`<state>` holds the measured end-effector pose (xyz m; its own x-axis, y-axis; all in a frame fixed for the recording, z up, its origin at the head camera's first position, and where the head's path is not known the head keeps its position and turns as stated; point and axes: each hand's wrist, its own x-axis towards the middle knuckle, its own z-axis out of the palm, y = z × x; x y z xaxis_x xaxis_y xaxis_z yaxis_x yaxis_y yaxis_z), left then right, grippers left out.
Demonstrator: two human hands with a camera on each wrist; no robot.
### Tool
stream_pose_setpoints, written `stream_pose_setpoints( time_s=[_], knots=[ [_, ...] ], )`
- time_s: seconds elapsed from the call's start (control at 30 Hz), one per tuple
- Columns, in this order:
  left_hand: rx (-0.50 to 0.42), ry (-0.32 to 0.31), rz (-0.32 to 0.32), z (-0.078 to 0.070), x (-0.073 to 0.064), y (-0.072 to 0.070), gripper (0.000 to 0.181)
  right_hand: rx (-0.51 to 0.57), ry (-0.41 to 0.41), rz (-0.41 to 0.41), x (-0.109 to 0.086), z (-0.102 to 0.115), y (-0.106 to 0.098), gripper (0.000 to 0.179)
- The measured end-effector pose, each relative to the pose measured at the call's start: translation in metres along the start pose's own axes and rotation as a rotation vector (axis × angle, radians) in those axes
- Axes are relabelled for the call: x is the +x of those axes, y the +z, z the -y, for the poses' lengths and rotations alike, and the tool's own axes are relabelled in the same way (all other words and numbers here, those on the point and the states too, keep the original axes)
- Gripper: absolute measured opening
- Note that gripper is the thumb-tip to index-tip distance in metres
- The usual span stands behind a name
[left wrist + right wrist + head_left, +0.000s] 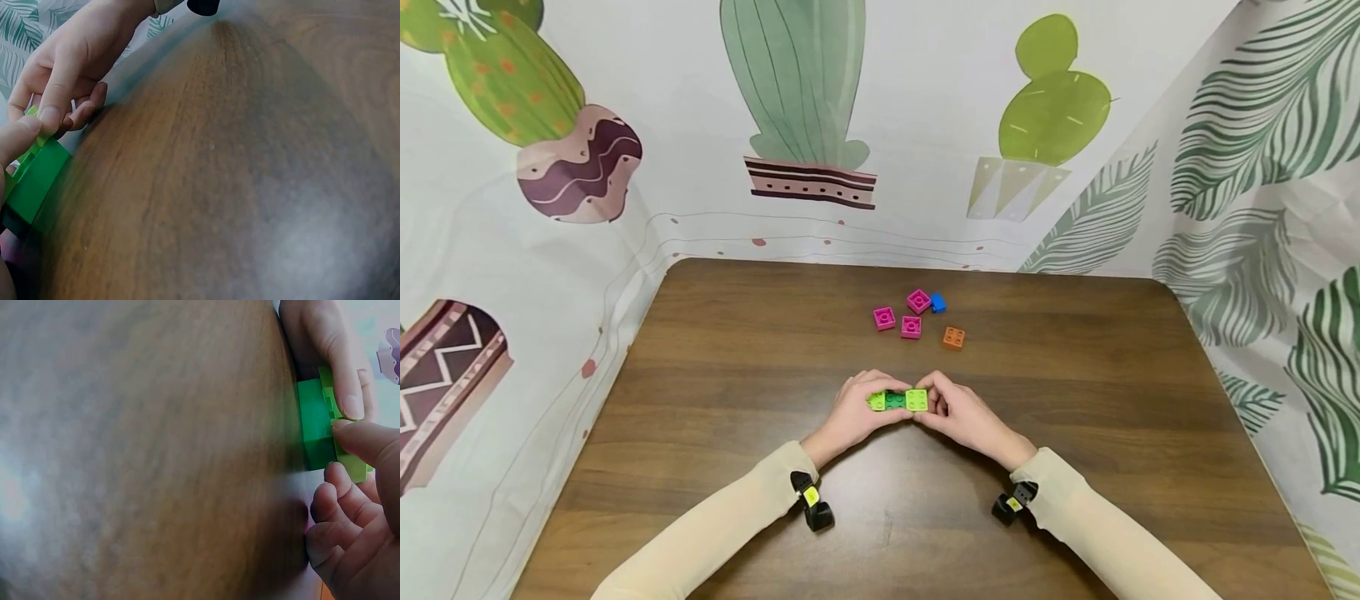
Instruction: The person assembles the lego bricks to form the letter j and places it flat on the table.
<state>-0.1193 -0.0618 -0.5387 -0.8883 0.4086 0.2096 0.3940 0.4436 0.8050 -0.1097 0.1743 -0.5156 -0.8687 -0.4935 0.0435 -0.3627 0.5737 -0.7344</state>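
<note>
Midway between the side edges of the tabletop (737, 350), a green brick (895, 400) topped by lime bricks (917, 400) is gripped by the left hand (857, 409); one lime brick is pinched by the right hand (964, 412). Toward the far edge, pink bricks (911, 327), a blue brick (938, 303) and an orange brick (953, 337) are scattered.

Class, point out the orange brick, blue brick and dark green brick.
Orange brick (953, 337), head view, studded top.
Blue brick (938, 303), head view, middle of visible surface.
Dark green brick (317, 424), right wrist view, smooth side face.
</note>
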Motion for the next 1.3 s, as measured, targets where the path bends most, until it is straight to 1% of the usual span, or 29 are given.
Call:
stream_pose_setpoints(
  time_s=[0.17,0.27,0.4,0.47,0.53,0.67,0.77,0.87,1.0,1.17,1.3],
  knots=[
    [0.007,-0.007,-0.001,0.0,0.001,0.0,0.035,0.023,-0.023,0.022,0.001,0.0,-0.004,0.035],
    [0.011,-0.008,0.002,0.0,0.001,0.0,0.035,0.045,-0.043,0.063,0.002,-0.001,-0.009,0.034],
    [0.005,-0.014,0.006,0.0,0.001,-0.001,0.036,0.052,-0.058,0.145,0.003,-0.007,-0.016,0.034],
    [0.006,-0.01,0.005,0.0,0.001,-0.002,0.036,0.044,-0.055,0.154,0.004,-0.011,-0.02,0.034],
    [0.006,-0.006,0.004,0.0,0.001,-0.002,0.036,0.025,-0.056,0.127,0.004,-0.014,-0.026,0.033],
    [0.003,-0.004,0.003,-0.001,0.001,-0.003,0.036,-0.072,-0.062,0.028,0.01,-0.019,-0.037,0.028],
    [0.009,0.001,0.006,0.0,0.001,-0.003,0.036,-0.183,-0.087,-0.029,0.021,-0.02,-0.045,0.024],
    [0.011,0.015,0.003,0.002,0.001,-0.003,0.036,-0.259,-0.109,-0.066,0.034,-0.018,-0.053,0.022],
    [-0.004,0.031,-0.007,0.004,0.001,-0.003,0.036,-0.315,-0.113,-0.081,0.052,-0.015,-0.06,0.023],
    [-0.001,0.018,0.003,0.005,0.001,-0.003,0.037,-0.349,-0.095,-0.059,0.068,-0.013,-0.064,0.026],
    [0.007,0.025,-0.001,0.004,0.001,-0.003,0.037,-0.381,-0.091,-0.048,0.079,-0.015,-0.065,0.028]
  ],
)
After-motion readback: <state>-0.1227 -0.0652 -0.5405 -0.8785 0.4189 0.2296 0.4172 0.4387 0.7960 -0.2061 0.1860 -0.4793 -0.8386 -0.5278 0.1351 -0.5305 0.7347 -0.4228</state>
